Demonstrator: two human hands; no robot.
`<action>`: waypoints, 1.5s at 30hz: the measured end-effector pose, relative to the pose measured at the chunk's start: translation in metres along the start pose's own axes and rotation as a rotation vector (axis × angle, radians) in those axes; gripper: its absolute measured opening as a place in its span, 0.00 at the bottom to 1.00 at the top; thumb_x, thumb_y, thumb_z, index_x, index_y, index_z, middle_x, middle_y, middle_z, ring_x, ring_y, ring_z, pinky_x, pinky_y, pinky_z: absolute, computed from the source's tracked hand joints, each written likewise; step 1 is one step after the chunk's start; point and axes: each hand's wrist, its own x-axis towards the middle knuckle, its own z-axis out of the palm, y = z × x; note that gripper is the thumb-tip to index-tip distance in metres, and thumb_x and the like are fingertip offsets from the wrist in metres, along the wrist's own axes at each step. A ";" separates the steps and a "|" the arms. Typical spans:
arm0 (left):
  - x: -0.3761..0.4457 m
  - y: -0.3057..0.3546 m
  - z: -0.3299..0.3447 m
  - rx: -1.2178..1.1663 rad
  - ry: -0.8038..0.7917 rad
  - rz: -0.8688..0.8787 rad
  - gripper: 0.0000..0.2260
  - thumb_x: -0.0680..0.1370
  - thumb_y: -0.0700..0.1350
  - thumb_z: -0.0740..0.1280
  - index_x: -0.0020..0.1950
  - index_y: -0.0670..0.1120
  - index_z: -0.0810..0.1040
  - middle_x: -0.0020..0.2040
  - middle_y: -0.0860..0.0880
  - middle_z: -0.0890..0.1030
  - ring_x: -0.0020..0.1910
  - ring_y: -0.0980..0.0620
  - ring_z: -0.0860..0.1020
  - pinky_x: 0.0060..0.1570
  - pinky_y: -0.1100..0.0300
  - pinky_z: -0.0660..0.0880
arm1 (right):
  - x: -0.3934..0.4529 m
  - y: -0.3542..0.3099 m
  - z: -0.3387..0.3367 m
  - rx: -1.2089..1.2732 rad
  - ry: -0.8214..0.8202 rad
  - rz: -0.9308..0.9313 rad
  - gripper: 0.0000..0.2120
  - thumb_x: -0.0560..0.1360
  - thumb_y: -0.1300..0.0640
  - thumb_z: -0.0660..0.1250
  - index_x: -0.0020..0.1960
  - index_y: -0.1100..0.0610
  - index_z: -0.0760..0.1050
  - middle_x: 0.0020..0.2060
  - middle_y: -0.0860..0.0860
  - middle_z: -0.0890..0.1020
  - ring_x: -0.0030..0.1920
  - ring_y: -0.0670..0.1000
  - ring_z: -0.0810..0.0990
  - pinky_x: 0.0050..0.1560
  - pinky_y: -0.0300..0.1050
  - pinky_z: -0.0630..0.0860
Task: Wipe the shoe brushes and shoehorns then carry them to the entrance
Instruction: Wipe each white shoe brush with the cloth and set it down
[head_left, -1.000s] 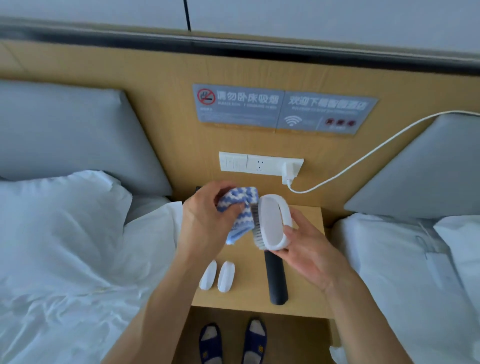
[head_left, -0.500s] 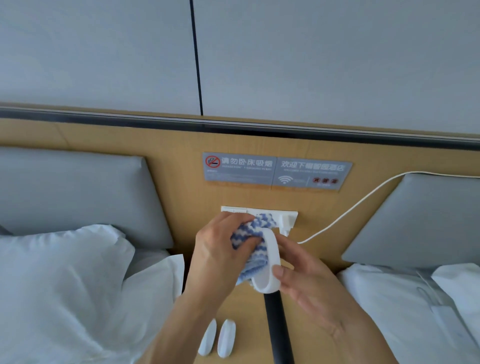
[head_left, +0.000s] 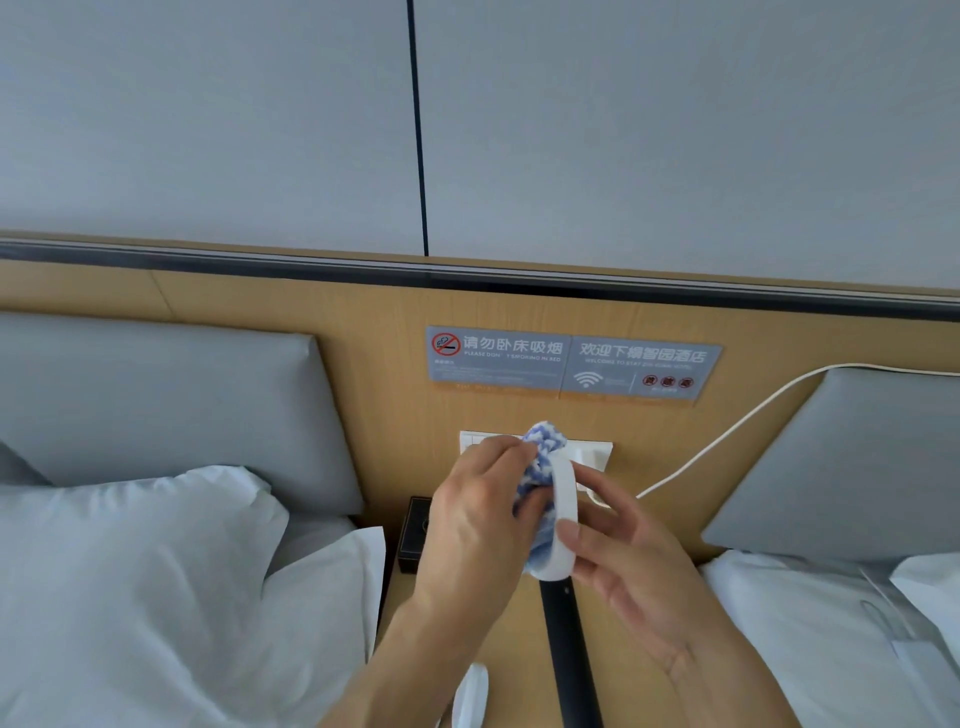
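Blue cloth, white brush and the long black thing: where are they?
blue cloth (head_left: 544, 446), head view, top bunched corner
white brush (head_left: 564, 499), head view, its white back
long black shoehorn (head_left: 566, 644), head view, mid-length

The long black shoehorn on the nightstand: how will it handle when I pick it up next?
The black shoehorn looks straight and rigid, so it probably won't flop. It is long and thin, so a grip near one end may let it swing; hold nearer the middle. Its surface looks smooth, possibly slippery. It lies flat on the nightstand, so rolling seems unlikely.
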 end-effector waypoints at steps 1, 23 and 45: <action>-0.001 0.000 0.000 0.009 0.000 0.016 0.12 0.68 0.34 0.77 0.50 0.39 0.83 0.49 0.49 0.83 0.44 0.51 0.81 0.41 0.63 0.77 | 0.000 0.000 0.000 0.006 0.001 0.000 0.39 0.56 0.51 0.87 0.65 0.51 0.79 0.59 0.63 0.82 0.61 0.64 0.81 0.54 0.54 0.81; -0.008 -0.009 -0.027 -0.025 -0.465 0.294 0.10 0.78 0.39 0.63 0.55 0.49 0.80 0.57 0.58 0.81 0.52 0.54 0.76 0.49 0.57 0.77 | 0.001 -0.021 -0.015 -0.061 -0.020 0.066 0.31 0.61 0.56 0.83 0.63 0.49 0.81 0.57 0.61 0.84 0.55 0.60 0.85 0.49 0.51 0.82; -0.001 0.001 -0.031 -0.327 -0.569 0.194 0.20 0.67 0.32 0.65 0.56 0.47 0.81 0.59 0.59 0.80 0.59 0.55 0.77 0.59 0.57 0.74 | -0.003 -0.031 -0.023 0.011 -0.088 0.094 0.32 0.65 0.64 0.76 0.67 0.49 0.77 0.58 0.63 0.80 0.52 0.60 0.80 0.45 0.51 0.82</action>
